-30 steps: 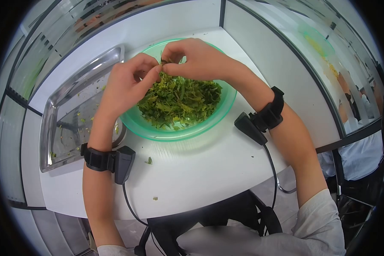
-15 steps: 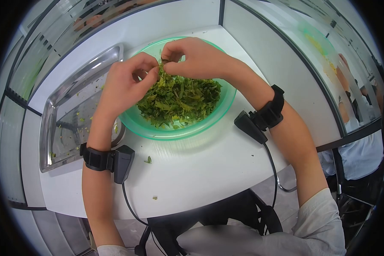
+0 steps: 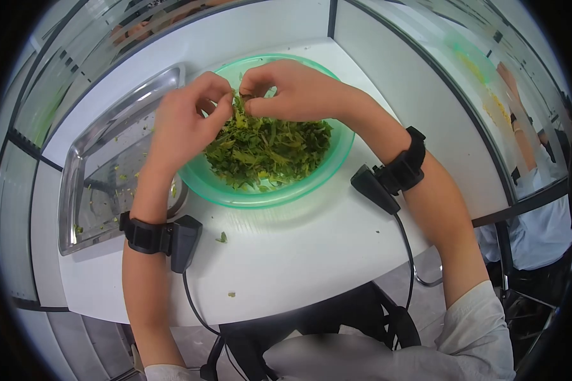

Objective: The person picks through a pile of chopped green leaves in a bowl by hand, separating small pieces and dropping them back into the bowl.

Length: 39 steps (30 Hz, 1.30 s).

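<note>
Torn green leaves (image 3: pixel 270 149) fill much of a translucent green bowl (image 3: pixel 254 200) on the white table. Over the bowl's left side, my left hand (image 3: pixel 190 120) is closed in a pinch on a leafy bit of greens. My right hand (image 3: pixel 295 92) is curled close beside it, thumb and fingertips pinched on the same greens. The fingertips partly cover the piece, so its full shape is hidden. Both hands are above the pile, nearly touching each other.
A steel tray (image 3: pixel 76 190) with leaf scraps stands left of the bowl, partly behind my left forearm. Loose leaf bits (image 3: pixel 222 237) lie on the table (image 3: pixel 286 267). Partition panels (image 3: pixel 413 95) enclose the back and right. Cables hang from both wrist devices. Another person sits at the right.
My left hand has moved slightly up, while my right hand has dropped a little. The fingertips remain close together over the leaves.
</note>
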{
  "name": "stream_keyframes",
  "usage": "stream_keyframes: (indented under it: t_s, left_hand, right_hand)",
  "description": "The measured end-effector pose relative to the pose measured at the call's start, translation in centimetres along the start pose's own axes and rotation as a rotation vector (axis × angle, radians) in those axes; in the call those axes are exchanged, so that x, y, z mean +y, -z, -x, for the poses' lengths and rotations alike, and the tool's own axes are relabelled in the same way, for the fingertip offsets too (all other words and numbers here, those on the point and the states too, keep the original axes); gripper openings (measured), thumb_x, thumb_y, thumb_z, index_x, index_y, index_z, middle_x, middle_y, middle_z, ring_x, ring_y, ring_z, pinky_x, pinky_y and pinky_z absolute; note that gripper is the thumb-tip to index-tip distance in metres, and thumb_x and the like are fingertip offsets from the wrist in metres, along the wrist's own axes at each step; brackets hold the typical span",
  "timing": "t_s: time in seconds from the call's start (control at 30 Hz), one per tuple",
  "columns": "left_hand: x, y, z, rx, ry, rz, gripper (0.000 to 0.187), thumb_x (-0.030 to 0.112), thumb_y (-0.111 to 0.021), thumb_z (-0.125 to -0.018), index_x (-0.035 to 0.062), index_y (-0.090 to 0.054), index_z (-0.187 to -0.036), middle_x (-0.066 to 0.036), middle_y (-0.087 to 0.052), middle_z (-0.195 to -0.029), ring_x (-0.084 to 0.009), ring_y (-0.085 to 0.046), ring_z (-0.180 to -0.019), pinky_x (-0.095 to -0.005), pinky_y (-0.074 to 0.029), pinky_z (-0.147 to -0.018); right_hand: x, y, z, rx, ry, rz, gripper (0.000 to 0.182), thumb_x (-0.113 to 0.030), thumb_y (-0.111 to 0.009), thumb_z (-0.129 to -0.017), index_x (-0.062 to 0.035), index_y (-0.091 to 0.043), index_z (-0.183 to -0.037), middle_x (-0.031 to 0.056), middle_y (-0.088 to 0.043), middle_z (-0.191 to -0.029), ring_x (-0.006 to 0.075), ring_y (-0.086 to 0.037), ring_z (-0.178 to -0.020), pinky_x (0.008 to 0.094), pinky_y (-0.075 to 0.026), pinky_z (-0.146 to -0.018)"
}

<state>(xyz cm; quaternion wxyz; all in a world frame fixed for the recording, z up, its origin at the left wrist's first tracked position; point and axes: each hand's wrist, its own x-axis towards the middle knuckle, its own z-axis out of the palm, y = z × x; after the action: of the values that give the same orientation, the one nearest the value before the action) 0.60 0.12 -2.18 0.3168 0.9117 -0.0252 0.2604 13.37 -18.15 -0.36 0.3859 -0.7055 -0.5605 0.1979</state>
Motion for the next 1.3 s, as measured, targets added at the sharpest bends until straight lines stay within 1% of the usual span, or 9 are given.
stream_keyframes:
  t_s: [0.1,0.23,0.3,0.43,0.73,0.9,1.1,1.27,1.3]
  left_hand:
    - [0.2,0.1,0.0,-0.014,0.031,-0.017,0.011,0.014,-0.068,-0.085,0.0074,-0.067,-0.094,-0.004,-0.073,-0.075,-0.0136,-0.069,-0.061,-0.0267,-0.05,-0.056]
    - [0.4,0.1,0.1,-0.045,0.002,-0.046,0.012,0.016,-0.069,-0.085,0.007,-0.068,-0.093,-0.004,-0.073,-0.074,-0.0134,-0.069,-0.061,-0.0269,-0.05,-0.056]
    - [1.0,0.1,0.2,-0.07,-0.011,-0.106,0.011,0.01,-0.069,-0.087,0.0024,-0.067,-0.095,-0.001,-0.07,-0.073,-0.0068,-0.062,-0.064,-0.0229,-0.047,-0.058]
    - [1.2,0.3,0.2,-0.099,-0.004,-0.093,0.014,0.011,-0.071,-0.086,0.0025,-0.067,-0.097,-0.001,-0.069,-0.073,-0.0069,-0.062,-0.064,-0.0234,-0.047,-0.058]
    - [1.0,0.2,0.1,-0.113,0.034,-0.062,0.011,0.007,-0.065,-0.09,0.0002,-0.067,-0.098,-0.002,-0.07,-0.076,-0.0077,-0.064,-0.068,-0.0235,-0.047,-0.059]
    - [0.9,0.2,0.1,-0.107,0.045,-0.081,0.012,0.003,-0.062,-0.086,0.0,-0.066,-0.097,-0.003,-0.071,-0.078,-0.0088,-0.066,-0.069,-0.0237,-0.047,-0.059]
    - [1.1,0.4,0.1,-0.131,0.014,-0.095,0.017,-0.003,-0.054,-0.08,0.0001,-0.066,-0.092,-0.005,-0.072,-0.082,-0.0096,-0.064,-0.068,-0.0243,-0.047,-0.06]
    - [0.4,0.7,-0.1,-0.155,-0.008,-0.099,0.014,-0.003,-0.053,-0.078,-0.0011,-0.066,-0.084,-0.006,-0.071,-0.082,-0.011,-0.063,-0.067,-0.0262,-0.047,-0.062]
    - [0.3,0.8,-0.1,-0.168,-0.035,-0.066,0.013,-0.003,-0.052,-0.077,-0.0016,-0.065,-0.081,-0.006,-0.07,-0.081,-0.0114,-0.063,-0.067,-0.0269,-0.048,-0.063]
  right_hand:
    - [1.1,-0.3,-0.4,0.073,0.082,-0.005,0.021,-0.02,-0.064,-0.087,-0.0032,-0.066,-0.1,0.0048,-0.069,-0.094,0.0153,-0.065,-0.09,0.0308,-0.052,-0.079]
    - [1.5,-0.2,-0.6,0.135,0.116,0.005,0.022,-0.019,-0.065,-0.087,-0.0035,-0.068,-0.102,0.0053,-0.071,-0.095,0.0157,-0.066,-0.09,0.0317,-0.052,-0.08]
    - [1.6,-0.2,-0.7,0.145,0.138,0.032,0.022,-0.019,-0.066,-0.087,-0.0034,-0.069,-0.103,0.0055,-0.072,-0.094,0.0161,-0.066,-0.091,0.0331,-0.052,-0.081]
    - [1.5,-0.2,-0.8,0.134,0.141,0.023,0.02,-0.017,-0.067,-0.087,-0.0036,-0.069,-0.102,0.0047,-0.072,-0.095,0.0162,-0.067,-0.092,0.0334,-0.053,-0.083]
    - [1.8,-0.1,-0.8,0.122,0.188,0.005,0.018,-0.011,-0.065,-0.084,-0.0036,-0.069,-0.1,0.0041,-0.071,-0.093,0.0157,-0.068,-0.092,0.0326,-0.055,-0.081]
    - [1.7,-0.1,-0.8,0.128,0.167,0.054,0.018,-0.007,-0.061,-0.082,-0.004,-0.07,-0.097,0.0039,-0.071,-0.091,0.0151,-0.067,-0.089,0.0327,-0.055,-0.079]
    - [1.3,0.0,-0.8,0.121,0.108,0.05,0.02,-0.007,-0.055,-0.082,-0.0032,-0.072,-0.093,0.0042,-0.07,-0.084,0.0135,-0.064,-0.081,0.0284,-0.051,-0.073]
    - [0.4,0.2,-0.5,0.141,0.011,-0.02,0.024,-0.01,-0.05,-0.085,-0.0024,-0.072,-0.092,0.0051,-0.068,-0.08,0.0119,-0.063,-0.079,0.0278,-0.049,-0.069]
    - [1.1,-0.2,-1.0,0.182,0.06,-0.08,0.025,-0.015,-0.051,-0.088,-0.0026,-0.072,-0.092,0.0046,-0.067,-0.077,0.0117,-0.063,-0.074,0.0283,-0.048,-0.065]
